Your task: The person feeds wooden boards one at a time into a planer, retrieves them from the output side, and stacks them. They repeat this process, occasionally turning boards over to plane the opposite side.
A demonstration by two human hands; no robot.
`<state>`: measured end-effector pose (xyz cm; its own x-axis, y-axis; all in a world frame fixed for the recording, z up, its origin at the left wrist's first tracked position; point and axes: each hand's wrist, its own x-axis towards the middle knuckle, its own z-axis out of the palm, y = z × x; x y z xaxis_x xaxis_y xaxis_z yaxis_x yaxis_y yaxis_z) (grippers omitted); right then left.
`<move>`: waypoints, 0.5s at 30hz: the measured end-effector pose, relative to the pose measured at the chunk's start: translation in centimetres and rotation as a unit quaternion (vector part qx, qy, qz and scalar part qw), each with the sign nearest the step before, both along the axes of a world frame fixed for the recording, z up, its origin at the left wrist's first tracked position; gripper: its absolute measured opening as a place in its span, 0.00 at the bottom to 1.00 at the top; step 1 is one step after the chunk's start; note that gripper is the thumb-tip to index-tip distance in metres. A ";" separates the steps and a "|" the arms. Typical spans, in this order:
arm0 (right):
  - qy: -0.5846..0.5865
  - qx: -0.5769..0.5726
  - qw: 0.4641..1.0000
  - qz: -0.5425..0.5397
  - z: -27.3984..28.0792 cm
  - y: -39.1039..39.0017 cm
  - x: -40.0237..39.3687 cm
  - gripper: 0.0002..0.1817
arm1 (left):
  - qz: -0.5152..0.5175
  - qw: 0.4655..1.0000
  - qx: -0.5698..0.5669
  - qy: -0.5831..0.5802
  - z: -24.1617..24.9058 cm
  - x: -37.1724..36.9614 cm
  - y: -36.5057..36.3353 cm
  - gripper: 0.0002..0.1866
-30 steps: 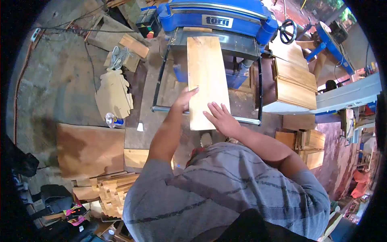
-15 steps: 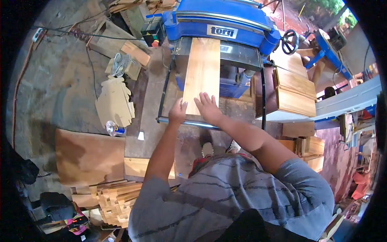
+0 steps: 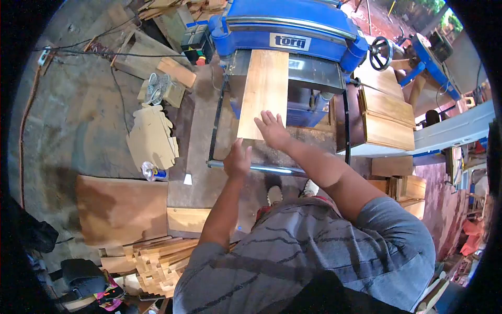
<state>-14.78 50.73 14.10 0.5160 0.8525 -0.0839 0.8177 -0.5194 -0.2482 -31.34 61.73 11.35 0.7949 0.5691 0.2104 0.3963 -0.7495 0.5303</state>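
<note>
A pale wooden board point(image 3: 264, 83) lies lengthwise, its far end out of sight inside a blue thickness planer point(image 3: 287, 34) marked "torq". My right hand point(image 3: 273, 131) rests flat over the near right part of the board, fingers spread. At the board's near left corner is my left hand point(image 3: 238, 159), thumb and fingers apart, fingertips at or just short of the end; contact is hard to tell. Beneath my hands runs the metal roller bar point(image 3: 261, 168) of the planer's black outfeed or infeed frame.
Stacked boards point(image 3: 387, 118) stand right of the planer, near its handwheel point(image 3: 380, 54). On the left floor lie flattened cardboard point(image 3: 151, 136), a can point(image 3: 151, 171) and a brown sheet point(image 3: 123, 209). A pile of wood strips point(image 3: 162, 261) sits at lower left. Cables cross the upper left.
The board has moved a little farther into the planer, so its near end now shows. My left hand has come off its left edge and back toward me, its fingers opening.
</note>
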 end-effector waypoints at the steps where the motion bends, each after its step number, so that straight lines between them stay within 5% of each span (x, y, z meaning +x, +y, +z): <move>1: 0.003 -0.011 1.000 0.002 -0.1 -0.1 0.2 0.38 | -0.002 1.000 0.002 0.002 0.1 -0.1 0.0 0.23; 7: -0.026 0.028 0.999 0.017 -0.3 -0.4 2.3 0.35 | -0.015 0.998 0.031 -0.052 -0.6 -0.1 0.1 0.19; 15: 0.006 0.021 1.000 0.005 0.1 -0.3 4.9 0.40 | -0.007 0.999 -0.026 0.038 -2.2 -0.3 0.5 0.15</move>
<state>-9.89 50.44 14.17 0.5072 0.8601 -0.0540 0.8190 -0.5006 -0.2805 -31.62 62.19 9.20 0.8149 0.5673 0.1188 0.4274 -0.7266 0.5379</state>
